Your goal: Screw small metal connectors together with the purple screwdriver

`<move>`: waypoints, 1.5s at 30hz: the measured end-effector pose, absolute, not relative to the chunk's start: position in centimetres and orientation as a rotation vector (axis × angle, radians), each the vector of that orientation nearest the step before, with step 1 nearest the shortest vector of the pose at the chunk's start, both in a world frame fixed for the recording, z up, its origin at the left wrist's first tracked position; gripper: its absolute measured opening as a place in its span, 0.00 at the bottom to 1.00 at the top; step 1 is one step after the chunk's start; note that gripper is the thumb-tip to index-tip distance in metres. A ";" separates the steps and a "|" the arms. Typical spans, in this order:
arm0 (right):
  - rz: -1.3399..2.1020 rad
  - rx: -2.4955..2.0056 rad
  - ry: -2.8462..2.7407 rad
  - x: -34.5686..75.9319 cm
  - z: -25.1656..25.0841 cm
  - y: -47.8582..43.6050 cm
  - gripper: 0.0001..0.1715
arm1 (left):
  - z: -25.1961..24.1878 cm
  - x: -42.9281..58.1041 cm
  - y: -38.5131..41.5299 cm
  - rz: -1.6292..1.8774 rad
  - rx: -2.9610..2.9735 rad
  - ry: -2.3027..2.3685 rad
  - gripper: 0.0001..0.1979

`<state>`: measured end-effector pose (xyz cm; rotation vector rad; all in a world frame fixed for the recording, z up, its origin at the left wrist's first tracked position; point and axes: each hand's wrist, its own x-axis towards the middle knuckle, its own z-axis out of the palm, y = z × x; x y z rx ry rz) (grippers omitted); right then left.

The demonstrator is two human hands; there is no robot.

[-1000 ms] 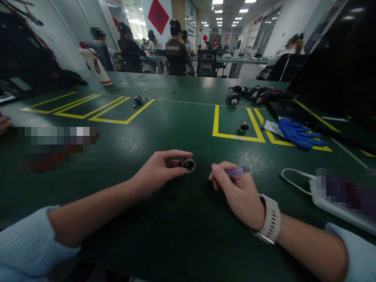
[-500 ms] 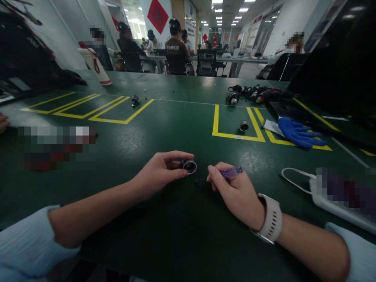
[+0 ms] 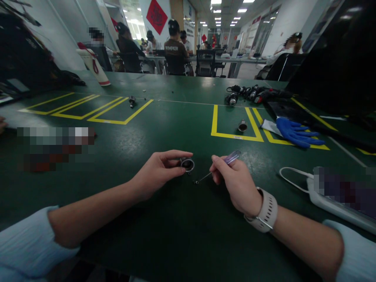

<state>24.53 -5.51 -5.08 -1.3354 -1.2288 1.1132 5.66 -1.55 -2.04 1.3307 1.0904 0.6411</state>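
Between thumb and fingers, my left hand (image 3: 158,170) grips a small round metal cup (image 3: 187,165), its open end turned toward me. My right hand (image 3: 233,178) is closed round the clear purple handle of a small screwdriver (image 3: 232,157). The thin shaft slants down to the left. At its tip is a tiny dark piece (image 3: 196,182), just below and right of the cup; whether it is stuck to the tip or lies on the table I cannot tell. The screwdriver tip and the cup are apart.
A similar metal cup (image 3: 242,125) stands in a yellow-taped box at right, with a blue glove (image 3: 296,132) beyond it. Cables and tools (image 3: 246,94) lie behind. A small metal part (image 3: 132,102) sits at back left. At right is a white device with a strap (image 3: 313,182).
My right hand has turned so that the screwdriver handle stands steeper and more of its shaft shows. My left hand still holds the metal cup in nearly the same place.
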 end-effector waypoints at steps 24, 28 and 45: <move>0.474 -0.876 -1.889 24.1 -4.1 -7.9 0.07 | -2.4 5.8 -1.8 0.760 1.283 1.087 0.15; 0.397 -0.853 -1.960 23.9 -4.5 -7.9 0.06 | -2.2 5.9 -1.9 0.776 1.284 1.142 0.14; 0.277 -0.855 -2.022 23.3 -4.3 -8.3 0.05 | -2.2 6.4 -2.2 0.846 1.402 1.121 0.10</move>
